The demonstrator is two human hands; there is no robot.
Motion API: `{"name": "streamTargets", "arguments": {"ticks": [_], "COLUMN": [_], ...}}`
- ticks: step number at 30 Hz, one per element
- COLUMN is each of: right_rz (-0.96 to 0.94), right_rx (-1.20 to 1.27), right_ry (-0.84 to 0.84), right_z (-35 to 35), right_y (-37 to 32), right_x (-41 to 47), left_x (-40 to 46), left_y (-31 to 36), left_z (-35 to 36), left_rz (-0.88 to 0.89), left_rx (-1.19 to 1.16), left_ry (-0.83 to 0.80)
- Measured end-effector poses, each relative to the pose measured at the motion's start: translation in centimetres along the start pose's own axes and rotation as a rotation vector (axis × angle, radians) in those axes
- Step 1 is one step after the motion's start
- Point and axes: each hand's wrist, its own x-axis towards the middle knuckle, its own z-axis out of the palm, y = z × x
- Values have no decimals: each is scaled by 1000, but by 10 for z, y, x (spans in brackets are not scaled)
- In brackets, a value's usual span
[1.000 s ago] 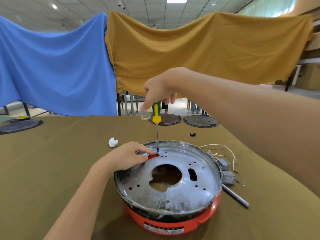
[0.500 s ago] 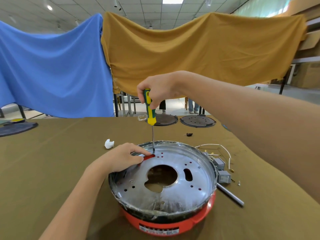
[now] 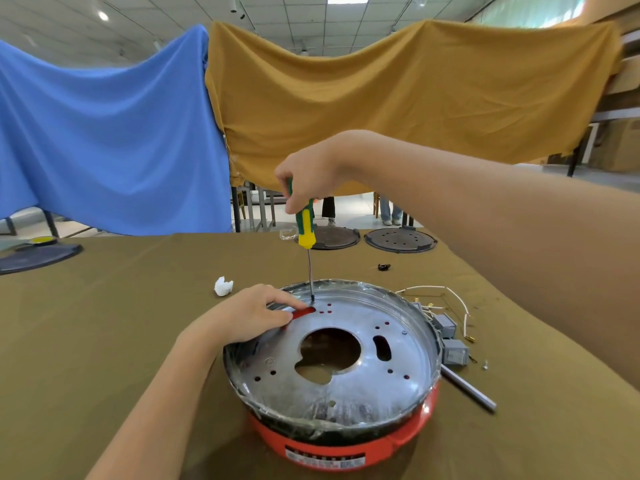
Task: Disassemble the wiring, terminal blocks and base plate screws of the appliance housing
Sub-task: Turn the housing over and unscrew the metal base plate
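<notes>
Here the appliance housing [image 3: 346,441] sat near the front edge of the table [image 3: 104,323], a round red shell with a printed label on its near side and a dark, plastic-wrapped band round its upper rim. A shiny metal base plate [image 3: 346,386] covered its top, dished like a shallow pan, with a large irregular hole in the middle, an oval slot to the right of that and many small round holes scattered about; red showed through a slot and some holes at the far side.

The right hand [image 3: 308,181] was curled round the top of a screwdriver [image 3: 305,226] with a green and yellow handle, held upright, its thin shaft reaching down to the far part of the plate, where the tip met the metal beside the small red holes. The left hand [image 3: 249,317] rested on the plate's far left rim, fingers loosely bent, the forefinger stretched toward the shaft's tip and the thumb lying by the red slot; it gripped nothing that could be seen.

Just beside the housing on the right lay two grey terminal blocks [image 3: 450,337] and loose white wires [image 3: 446,296], with a grey rod [image 3: 467,388] pointing toward the right front edge. A crumpled white scrap [image 3: 223,285] lay left of the housing toward the far edge. Two dark round plates [image 3: 400,240] sat at the far edge, a small black bit [image 3: 383,267] in front of them. Another dark disc [image 3: 34,256] lay near the far left corner.
</notes>
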Motion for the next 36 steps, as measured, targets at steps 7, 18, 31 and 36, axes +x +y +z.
{"name": "streamTargets", "arguments": {"ticks": [7,18,31,36], "right_rz": [-15,38,156,-40], "right_rx": [206,27,-294,350], "right_ry": [-9,8,213,-6], "right_z": [1,2,17,5], "right_y": [-12,11,14,21], "right_x": [-2,3,3,-4], "left_x": [-1,-2,0,-1], "left_y": [1,4,3,4], "left_z": [0,0,1,1], "left_rz": [16,-3,-8,12], "left_rx": [-21,-9,-3,-13], "left_ry": [-1,2,7,11]}}
